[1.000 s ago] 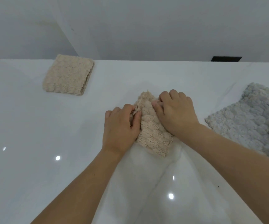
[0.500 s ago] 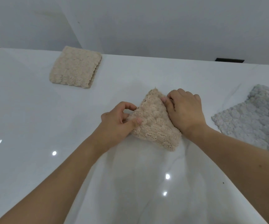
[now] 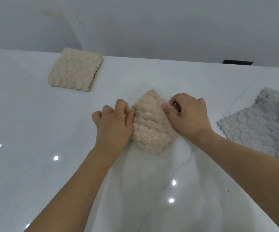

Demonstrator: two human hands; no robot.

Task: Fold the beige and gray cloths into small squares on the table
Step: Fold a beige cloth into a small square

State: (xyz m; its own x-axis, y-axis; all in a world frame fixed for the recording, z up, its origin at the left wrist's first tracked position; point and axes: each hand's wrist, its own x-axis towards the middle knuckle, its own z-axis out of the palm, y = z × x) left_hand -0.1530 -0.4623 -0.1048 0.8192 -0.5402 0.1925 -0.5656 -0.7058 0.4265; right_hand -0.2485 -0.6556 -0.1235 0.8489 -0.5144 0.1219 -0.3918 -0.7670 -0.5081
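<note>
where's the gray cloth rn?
Head view: the gray cloth lies unfolded at the table's right edge, just right of the right hand.

Folded cloth (image 3: 152,123) on table (image 3: 26,123), between both hands.

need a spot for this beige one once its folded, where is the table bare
Bare table left of the left hand, below the folded beige cloth; also the far strip between that cloth and the gray cloth. Crowded: around the beige cloth between both hands, right hand.
</note>
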